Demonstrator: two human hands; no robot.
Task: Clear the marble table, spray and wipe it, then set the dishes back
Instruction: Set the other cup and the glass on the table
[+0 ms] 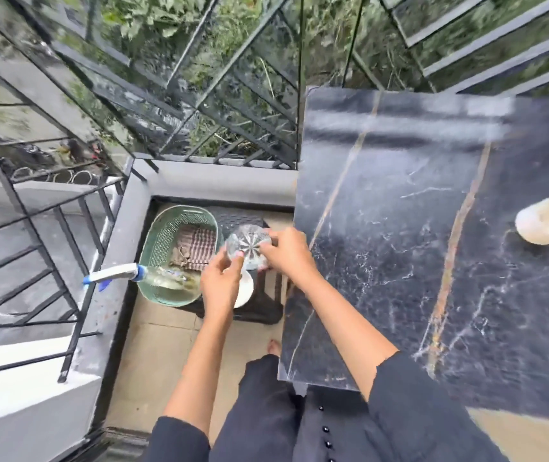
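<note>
Seen from my remote station, largest first: black marble table with pale and gold veins, its left part bare. Dark stool, just beside the table's left edge and lower than it. Green mesh basket, on the stool's side away from the table. Spray bottle, lying in the basket with its white-and-blue head poking out away from the table. Checked cloth, crumpled in the basket. White dish, on the table at its far right. White plate, on the stool, under my view of the left hand. Cut-glass dish, above the stool, just left of the table. The left hand pinches its near rim. The right hand grips its table-side rim with curled fingers.
</note>
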